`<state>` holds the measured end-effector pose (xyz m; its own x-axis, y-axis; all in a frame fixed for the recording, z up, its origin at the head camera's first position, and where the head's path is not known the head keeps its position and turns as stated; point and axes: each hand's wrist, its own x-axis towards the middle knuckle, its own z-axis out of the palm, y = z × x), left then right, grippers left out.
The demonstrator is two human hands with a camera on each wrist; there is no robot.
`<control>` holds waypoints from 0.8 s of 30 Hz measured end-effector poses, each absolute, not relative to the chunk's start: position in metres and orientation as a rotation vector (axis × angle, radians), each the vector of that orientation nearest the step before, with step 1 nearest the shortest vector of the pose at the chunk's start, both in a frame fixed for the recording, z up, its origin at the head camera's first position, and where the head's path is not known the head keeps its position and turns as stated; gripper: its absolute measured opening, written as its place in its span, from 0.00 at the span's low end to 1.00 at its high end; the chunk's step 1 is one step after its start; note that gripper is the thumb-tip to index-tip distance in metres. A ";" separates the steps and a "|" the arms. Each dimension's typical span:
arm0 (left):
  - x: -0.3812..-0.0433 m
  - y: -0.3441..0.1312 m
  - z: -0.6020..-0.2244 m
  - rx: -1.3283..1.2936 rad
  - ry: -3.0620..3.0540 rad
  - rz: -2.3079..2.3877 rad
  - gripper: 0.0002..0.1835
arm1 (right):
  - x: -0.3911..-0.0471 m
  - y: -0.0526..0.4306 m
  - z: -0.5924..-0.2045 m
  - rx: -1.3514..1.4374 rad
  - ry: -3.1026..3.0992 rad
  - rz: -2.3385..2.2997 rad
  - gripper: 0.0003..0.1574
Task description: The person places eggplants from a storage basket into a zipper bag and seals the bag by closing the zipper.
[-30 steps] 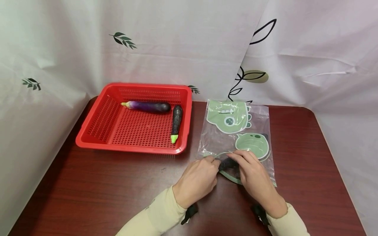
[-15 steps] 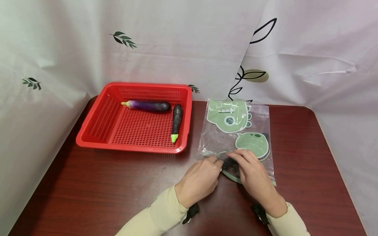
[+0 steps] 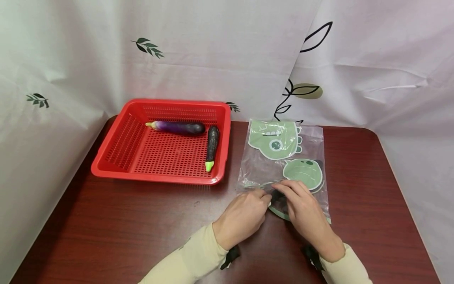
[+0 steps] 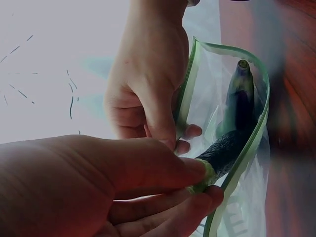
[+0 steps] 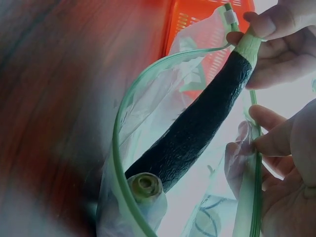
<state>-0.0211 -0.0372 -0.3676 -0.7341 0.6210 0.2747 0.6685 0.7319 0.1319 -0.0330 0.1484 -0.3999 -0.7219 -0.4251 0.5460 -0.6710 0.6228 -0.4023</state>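
Observation:
A clear zip bag (image 3: pixel 263 170) with green dinosaur prints lies on the table, its mouth held apart. My left hand (image 3: pixel 244 217) pinches the pale green stem end of a dark, wrinkled eggplant (image 5: pixel 195 121). Most of that eggplant is inside the bag, slanting down from the mouth. Beside it in the bag is a second eggplant (image 4: pixel 242 96), its cut stem facing up. My right hand (image 3: pixel 307 211) grips one side of the green-edged bag mouth between thumb and fingers, as the right wrist view shows. In the head view the hands hide most of the opening.
A red perforated basket (image 3: pixel 152 179) stands to the left of the bag. Inside it lie a purple eggplant (image 3: pixel 177 127) with a pale stem end and a dark eggplant (image 3: pixel 212 146) with a green tip. A white printed curtain (image 3: pixel 198 59) hangs behind the brown table (image 3: pixel 124 228).
My left hand has shifted a little to the right, carrying the dark eggplant further into the bag. My right hand stays in place on the bag's edge.

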 end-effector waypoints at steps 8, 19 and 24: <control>-0.022 -0.035 -0.370 -1.031 -2.714 -0.351 0.08 | -0.033 0.148 -0.400 0.876 -2.436 0.854 0.23; -0.024 -0.032 -0.377 -1.024 -2.668 -0.269 0.11 | -0.033 0.147 -0.401 0.887 -2.418 0.865 0.24; -0.022 -0.028 -0.380 -1.025 -2.652 -0.192 0.11 | -0.033 0.147 -0.401 0.884 -2.420 0.869 0.23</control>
<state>-0.0224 -0.0284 -0.3795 -0.7047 0.6357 0.3151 0.6745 0.7380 0.0196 -0.0331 0.1473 -0.4012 -0.7101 -0.4224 0.5633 -0.6843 0.6024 -0.4109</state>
